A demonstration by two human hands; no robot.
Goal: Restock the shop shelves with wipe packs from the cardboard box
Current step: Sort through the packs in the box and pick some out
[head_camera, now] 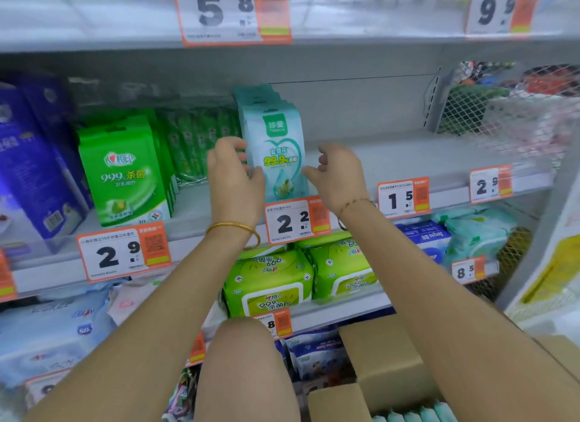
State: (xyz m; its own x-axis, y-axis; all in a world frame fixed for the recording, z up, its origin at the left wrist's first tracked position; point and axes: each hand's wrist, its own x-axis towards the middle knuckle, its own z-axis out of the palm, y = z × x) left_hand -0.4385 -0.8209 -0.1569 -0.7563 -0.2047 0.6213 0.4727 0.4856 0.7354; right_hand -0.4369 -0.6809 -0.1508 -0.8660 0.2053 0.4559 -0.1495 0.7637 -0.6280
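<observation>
A row of pale teal wipe packs (277, 151) stands upright on the middle shelf (408, 161), behind the 2.2 price tag. My left hand (233, 173) is at the front pack's left edge, fingers curled round that edge and thumb on its face. My right hand (337, 173) is at the pack's right side; only its thumb tip touches the edge, and its fingers are curled in and hold nothing. The open cardboard box (386, 368) sits low at the right under my right forearm, with tops of several teal packs (417, 414) showing inside.
Green wipe packs (125, 170) stand left of the teal row, blue cartons (28, 157) further left. The shelf right of the teal row is bare up to a wire mesh divider (489, 107). Green lidded wipe packs (270, 283) lie on the shelf below.
</observation>
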